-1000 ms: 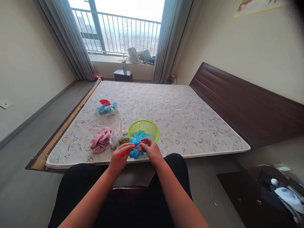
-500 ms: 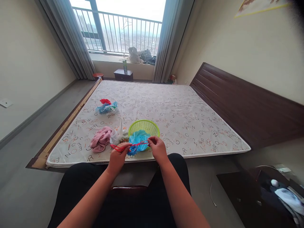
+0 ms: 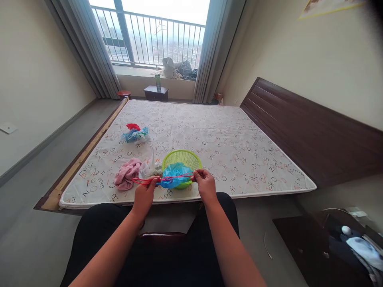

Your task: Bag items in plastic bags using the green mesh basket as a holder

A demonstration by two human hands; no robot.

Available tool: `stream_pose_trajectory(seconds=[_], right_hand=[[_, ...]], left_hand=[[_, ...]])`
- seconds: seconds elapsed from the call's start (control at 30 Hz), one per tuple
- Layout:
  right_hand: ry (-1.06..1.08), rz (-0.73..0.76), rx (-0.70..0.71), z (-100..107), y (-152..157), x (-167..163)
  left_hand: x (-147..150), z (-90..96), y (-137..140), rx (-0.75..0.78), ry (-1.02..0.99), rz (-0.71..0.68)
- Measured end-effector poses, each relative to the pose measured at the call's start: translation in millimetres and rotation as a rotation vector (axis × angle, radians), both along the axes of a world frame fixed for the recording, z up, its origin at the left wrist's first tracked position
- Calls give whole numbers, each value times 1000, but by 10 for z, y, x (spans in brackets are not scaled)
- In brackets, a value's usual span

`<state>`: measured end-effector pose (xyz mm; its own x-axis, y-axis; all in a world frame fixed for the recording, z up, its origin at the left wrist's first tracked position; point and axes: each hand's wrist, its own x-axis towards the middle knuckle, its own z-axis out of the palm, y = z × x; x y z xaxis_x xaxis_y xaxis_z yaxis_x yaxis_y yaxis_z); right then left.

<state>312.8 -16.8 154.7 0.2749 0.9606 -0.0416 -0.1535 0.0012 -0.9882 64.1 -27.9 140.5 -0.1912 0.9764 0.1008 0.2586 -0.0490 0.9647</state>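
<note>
A red string [image 3: 182, 175] is stretched between my two hands in front of a blue plastic bag [image 3: 176, 170]. My left hand [image 3: 145, 193] pinches its left part, and loose red loops stick out past the fingers. At the other end, my right hand [image 3: 205, 185] grips the string between thumb and fingers. The blue bag lies at the front of a lime-green plastic basket [image 3: 194, 156], partly covering it; whether the string is tied to the bag I cannot tell. Left of the basket are a clear plastic bag [image 3: 149, 167] and a pink cloth [image 3: 128, 173].
The mattress [image 3: 239, 159] with printed letters spreads before me, with a wooden bed rail [image 3: 89, 149] at left and a dark headboard [image 3: 305, 119] at right. Farther back lies a pile of red, blue and white plastic bags [image 3: 136, 133]. A dark cabinet [image 3: 299, 239] stands lower right.
My hands have moved apart, the left one leftward and the right one rightward, pulling the red string longer and straighter. The blue bag sits lower and flatter.
</note>
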Motion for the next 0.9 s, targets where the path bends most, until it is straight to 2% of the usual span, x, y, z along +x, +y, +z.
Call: stream_pose_trajectory(seconds=[0.4,0.67,0.9], right_hand=[[-10,-136,-12,-95,46,353],[-112,-146,-33,-129,23,465],[-278,-170,-38,-196,15,445]], left_hand=[[-190,-21,115,-23,-41,62],[-319,-273,196,-106,-171,67],[-374,-444,222,-79,-210,132]])
